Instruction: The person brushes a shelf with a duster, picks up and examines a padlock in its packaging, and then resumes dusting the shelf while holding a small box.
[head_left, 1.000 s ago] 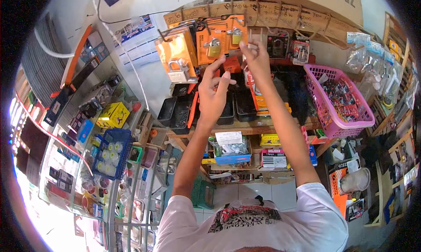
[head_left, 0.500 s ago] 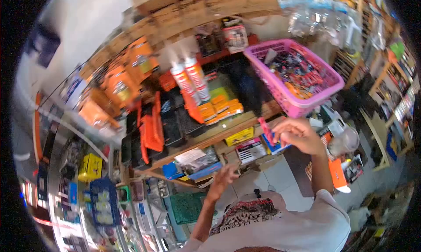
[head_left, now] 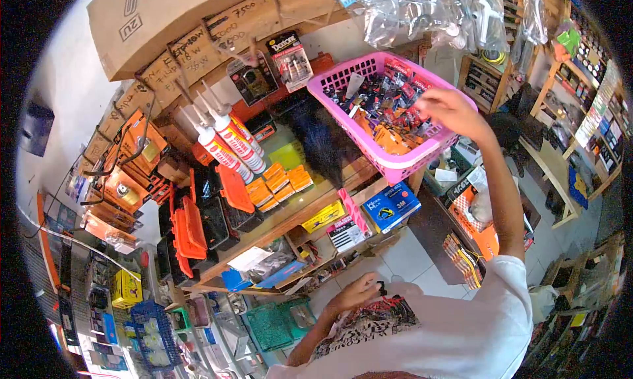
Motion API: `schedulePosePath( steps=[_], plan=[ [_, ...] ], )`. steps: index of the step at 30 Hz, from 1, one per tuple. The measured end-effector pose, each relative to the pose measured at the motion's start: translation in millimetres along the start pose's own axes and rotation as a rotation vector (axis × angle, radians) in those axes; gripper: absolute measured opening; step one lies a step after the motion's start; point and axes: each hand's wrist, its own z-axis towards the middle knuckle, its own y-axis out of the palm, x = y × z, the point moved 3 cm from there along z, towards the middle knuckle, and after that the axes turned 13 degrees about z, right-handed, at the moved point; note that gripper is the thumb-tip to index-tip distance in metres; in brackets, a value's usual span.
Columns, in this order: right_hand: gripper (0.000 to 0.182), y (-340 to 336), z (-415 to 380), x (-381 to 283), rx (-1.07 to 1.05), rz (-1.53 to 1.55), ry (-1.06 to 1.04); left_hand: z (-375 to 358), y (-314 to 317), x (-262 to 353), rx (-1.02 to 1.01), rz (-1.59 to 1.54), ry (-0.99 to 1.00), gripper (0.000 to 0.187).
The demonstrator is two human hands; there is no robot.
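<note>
Pink basket: on the wooden bench, right end; high walls presumably corral its small packets; I see its long axis run upper left to lower right.
Right hand: over the packets, half-curled; I cannot tell if it holds any.
Left hand: part-open before the shirt, apparently free.

Basket sits on the right side of the worktop, packets inside, right hand over them. Left of it I note tubes, small boxes just before them; farther left, bins, then hanging padlock packs. Below the worktop's front edge: a carton.
</note>
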Motion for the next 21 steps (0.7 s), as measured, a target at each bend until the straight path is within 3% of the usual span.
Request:
schedulePosePath(
  steps=[2,4,6,7,10,11,14,18,21],
  plan=[
    [0.034,6.0,26.6,22.0,-0.191,-0.477,-0.013,27.4,6.4,1.3,0.070,0.030,0.147,0.056],
    [0.036,25.3,35.8,19.5,-0.372,-0.628,0.177,35.5,2.9,44.9,0.075,0.015,0.180,0.053],
    [0.034,41.3,35.6,26.7,-0.518,-0.741,0.157,42.3,5.9,70.3,0.040,-0.022,0.201,0.049],
    [0.028,45.6,37.4,34.8,-0.470,-0.766,0.143,47.5,9.9,76.0,0.002,-0.057,0.204,0.047],
    [0.025,53.0,47.3,41.0,-0.571,-0.665,0.163,61.0,25.6,76.2,-0.051,-0.096,0.209,0.045],
    [0.022,55.4,50.7,45.0,-0.536,-0.706,0.168,63.6,31.5,74.7,-0.061,-0.107,0.206,0.046],
    [0.021,48.8,52.9,30.5,-0.391,-0.702,-0.080,64.1,36.3,74.2,-0.059,-0.095,0.232,0.048],
    [0.020,13.2,44.9,-21.7,-0.255,-0.502,-0.126,55.1,19.7,87.0,-0.010,-0.168,0.146,0.052],
    [0.021,-2.0,41.8,-29.6,-0.210,-0.354,-0.093,50.7,12.7,73.9,0.111,-0.419,0.178,0.059]
  ],
)
